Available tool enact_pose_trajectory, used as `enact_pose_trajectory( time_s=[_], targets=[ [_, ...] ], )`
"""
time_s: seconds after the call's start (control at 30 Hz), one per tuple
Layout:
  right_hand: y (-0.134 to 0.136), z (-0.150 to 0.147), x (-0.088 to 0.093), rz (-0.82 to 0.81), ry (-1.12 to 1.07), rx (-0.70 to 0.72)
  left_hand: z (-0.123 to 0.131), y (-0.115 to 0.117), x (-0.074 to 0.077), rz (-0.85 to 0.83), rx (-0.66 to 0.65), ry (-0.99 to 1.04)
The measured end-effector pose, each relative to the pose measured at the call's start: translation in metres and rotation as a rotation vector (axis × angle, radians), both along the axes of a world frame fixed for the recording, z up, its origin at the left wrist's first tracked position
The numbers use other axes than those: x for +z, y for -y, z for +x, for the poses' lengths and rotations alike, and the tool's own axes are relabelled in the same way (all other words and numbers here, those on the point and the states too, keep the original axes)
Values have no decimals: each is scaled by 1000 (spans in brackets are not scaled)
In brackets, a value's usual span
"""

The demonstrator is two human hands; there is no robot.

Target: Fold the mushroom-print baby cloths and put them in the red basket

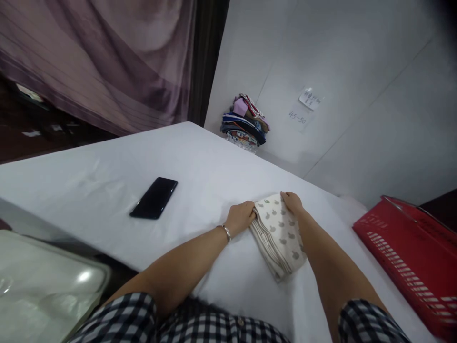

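A folded cloth (280,228), cream with a small grey print, lies on the white table near its front right part. Its layered folds show along the left side. My left hand (241,216), with a bracelet at the wrist, grips the cloth's far left corner with closed fingers. At the far right corner, my right hand (292,202) pinches the cloth's edge, the thumb hidden from this angle. A black smartphone (154,198) rests flat on the table, well to the left of the cloth.
A red plastic basket (403,257) stands to the right. Beyond the table's far edge is a stack of folded clothes (244,121) by the wall, near handwritten notes (305,107). A purple curtain (143,57) hangs at the back left. A pale shiny surface (50,281) is at the lower left.
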State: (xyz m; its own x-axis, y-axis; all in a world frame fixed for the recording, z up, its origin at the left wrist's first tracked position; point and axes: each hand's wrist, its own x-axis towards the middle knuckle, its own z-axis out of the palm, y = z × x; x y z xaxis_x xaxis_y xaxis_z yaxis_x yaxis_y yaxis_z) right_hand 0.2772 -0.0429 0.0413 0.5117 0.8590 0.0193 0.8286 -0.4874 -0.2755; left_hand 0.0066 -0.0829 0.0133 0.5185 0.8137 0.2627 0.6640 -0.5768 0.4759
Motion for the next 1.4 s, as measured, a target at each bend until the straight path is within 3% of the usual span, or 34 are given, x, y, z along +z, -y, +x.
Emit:
enact_pose_trajectory(
  time_s=[0.23, 0.5, 0.77, 1.07, 1.23, 1.4],
  targets=[
    [-7, 4, -12, 14, 27, -93, -9, -6, 3, 4, 36, 70],
    [-8, 8, -19, 45, 4, -104, -11, -8, -1, 4, 2, 122],
    [1, 10, -13, 80, -65, 0, -14, -8, -1, 36, -15, 130],
    [-5, 5, -6, 105, -38, -116, -12, -8, 1, 177, -52, 278],
    [-4, 3, -11, 121, -17, -143, -12, -8, 2, 60, -25, 285],
    [0, 2, -8, 147, -37, -57, -13, -9, 2, -46, -33, 247]
  ],
)
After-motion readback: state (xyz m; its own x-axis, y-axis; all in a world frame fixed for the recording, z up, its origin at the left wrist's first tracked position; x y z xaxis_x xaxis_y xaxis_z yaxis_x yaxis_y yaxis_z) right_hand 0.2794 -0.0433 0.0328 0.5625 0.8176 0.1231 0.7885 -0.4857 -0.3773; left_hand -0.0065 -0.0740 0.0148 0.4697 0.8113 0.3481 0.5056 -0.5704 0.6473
